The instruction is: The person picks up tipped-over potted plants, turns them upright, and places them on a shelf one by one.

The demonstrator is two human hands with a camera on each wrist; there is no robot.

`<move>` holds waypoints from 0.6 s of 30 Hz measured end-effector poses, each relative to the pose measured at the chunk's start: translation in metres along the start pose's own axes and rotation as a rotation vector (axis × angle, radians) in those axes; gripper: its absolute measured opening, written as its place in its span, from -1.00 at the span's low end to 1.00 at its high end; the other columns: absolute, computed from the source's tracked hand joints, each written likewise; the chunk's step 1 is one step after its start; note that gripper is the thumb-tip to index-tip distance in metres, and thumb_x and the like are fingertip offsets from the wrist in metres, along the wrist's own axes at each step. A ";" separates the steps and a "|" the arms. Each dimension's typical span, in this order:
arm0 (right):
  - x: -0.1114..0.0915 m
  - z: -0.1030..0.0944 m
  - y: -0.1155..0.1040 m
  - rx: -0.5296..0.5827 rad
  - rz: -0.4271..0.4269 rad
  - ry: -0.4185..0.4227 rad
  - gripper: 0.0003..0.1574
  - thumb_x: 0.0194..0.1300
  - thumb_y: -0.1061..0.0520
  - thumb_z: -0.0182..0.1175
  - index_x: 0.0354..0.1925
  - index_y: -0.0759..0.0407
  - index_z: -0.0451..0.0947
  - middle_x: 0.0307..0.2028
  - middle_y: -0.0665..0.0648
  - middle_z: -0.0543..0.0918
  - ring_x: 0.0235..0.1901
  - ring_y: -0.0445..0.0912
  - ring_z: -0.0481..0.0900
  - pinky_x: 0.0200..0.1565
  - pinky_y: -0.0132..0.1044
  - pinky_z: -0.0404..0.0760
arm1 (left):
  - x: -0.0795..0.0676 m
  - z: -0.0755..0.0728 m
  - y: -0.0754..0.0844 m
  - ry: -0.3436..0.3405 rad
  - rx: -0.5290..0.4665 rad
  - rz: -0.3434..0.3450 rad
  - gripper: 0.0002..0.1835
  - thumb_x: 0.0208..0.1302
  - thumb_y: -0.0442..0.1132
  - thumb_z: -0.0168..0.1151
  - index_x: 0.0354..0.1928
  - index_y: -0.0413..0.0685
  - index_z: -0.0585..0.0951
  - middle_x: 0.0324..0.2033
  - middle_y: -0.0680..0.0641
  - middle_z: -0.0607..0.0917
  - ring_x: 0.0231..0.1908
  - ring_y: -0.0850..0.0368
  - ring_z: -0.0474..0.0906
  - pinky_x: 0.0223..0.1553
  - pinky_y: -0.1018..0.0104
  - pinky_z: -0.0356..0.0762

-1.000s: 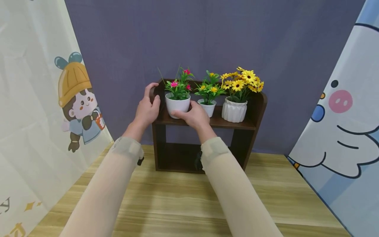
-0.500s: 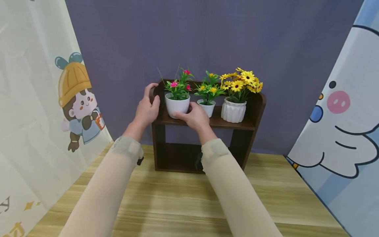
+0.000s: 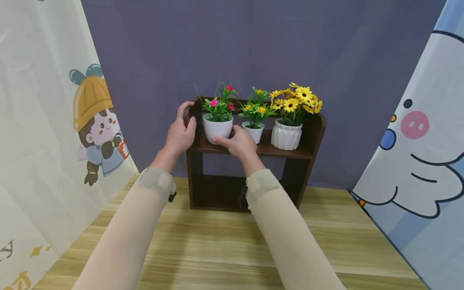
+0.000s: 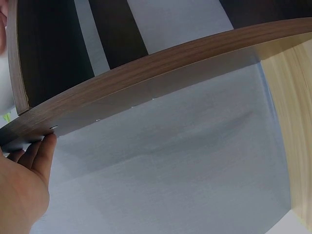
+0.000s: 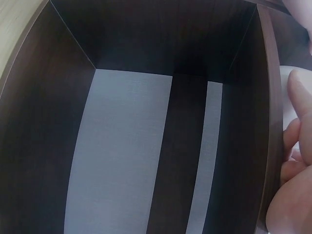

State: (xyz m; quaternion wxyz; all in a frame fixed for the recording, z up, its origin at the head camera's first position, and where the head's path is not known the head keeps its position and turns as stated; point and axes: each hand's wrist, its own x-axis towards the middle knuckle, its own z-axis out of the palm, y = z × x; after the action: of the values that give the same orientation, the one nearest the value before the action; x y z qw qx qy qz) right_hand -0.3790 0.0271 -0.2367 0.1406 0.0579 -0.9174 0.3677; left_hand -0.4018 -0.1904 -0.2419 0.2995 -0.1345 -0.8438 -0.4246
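Observation:
In the head view a brown wooden shelf stands on the table. My left hand grips its left side panel, thumb at the front edge; the left wrist view shows fingers against the panel's outer face. A white pot of pink flowers sits at the left of the upper board. My right hand holds this pot low on its right, thumb across the front; the other fingers are mostly hidden in the head view. The right wrist view catches the thumb on the white pot at its edge.
Right of the held pot stand a small white pot with yellow flowers and a ribbed white pot with larger yellow flowers. A dark object shows partly beside the right sleeve. The wooden table extends in front; curtains hang around.

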 end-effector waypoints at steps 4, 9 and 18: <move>0.000 -0.001 0.000 -0.008 0.007 -0.005 0.10 0.28 -0.50 0.48 0.53 0.04 0.48 0.30 0.14 0.71 0.27 0.09 0.67 0.32 0.11 0.60 | 0.001 0.001 0.000 -0.002 0.002 -0.005 -0.45 0.73 0.02 -0.10 0.64 0.56 0.15 -0.63 -0.05 0.40 -0.61 -0.09 0.40 -0.45 0.06 0.43; 0.001 -0.002 0.000 -0.018 0.011 -0.013 0.10 0.29 -0.51 0.46 0.54 0.03 0.46 0.32 0.14 0.70 0.28 0.10 0.66 0.33 0.12 0.59 | 0.002 0.001 0.000 -0.011 0.001 0.005 -0.44 0.73 0.02 -0.10 0.65 0.54 0.15 -0.66 -0.03 0.38 -0.64 -0.08 0.37 -0.47 0.05 0.41; 0.018 0.004 0.011 -0.033 0.033 -0.043 0.18 0.21 -0.60 0.46 0.56 -0.05 0.45 0.35 0.08 0.69 0.31 0.06 0.65 0.33 0.10 0.59 | 0.001 0.001 0.000 -0.014 0.009 -0.004 -0.44 0.73 0.07 -0.12 0.65 0.53 0.14 -0.60 -0.07 0.40 -0.58 -0.12 0.42 -0.41 0.05 0.43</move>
State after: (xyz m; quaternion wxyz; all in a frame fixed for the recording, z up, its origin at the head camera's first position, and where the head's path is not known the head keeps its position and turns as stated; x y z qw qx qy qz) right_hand -0.3998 0.0317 -0.2411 0.1154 0.0484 -0.9271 0.3534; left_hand -0.4033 -0.1896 -0.2415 0.2935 -0.1344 -0.8479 -0.4205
